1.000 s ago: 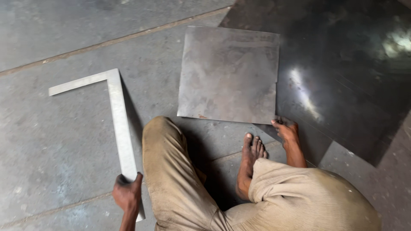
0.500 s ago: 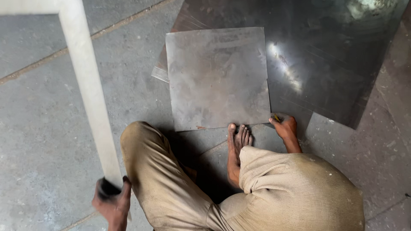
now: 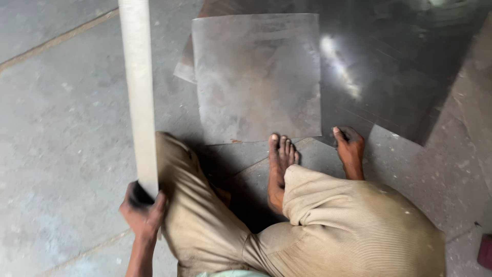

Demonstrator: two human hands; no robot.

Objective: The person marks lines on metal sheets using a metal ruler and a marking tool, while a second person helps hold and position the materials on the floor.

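since half a second ago the steel square (image 3: 139,97) has swung up, nearer the small square sheet (image 3: 256,77) — not laid on it yet. left hand (image 3: 143,210) is clenched round its end; right hand (image 3: 350,149) rests fingers-down on the big dark sheet (image 3: 410,77) — nothing gripped.

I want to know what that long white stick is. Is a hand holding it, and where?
Yes. The left hand grips the pale metal square at its dark near end. The right hand holds nothing, resting on the floor by the metal sheet.
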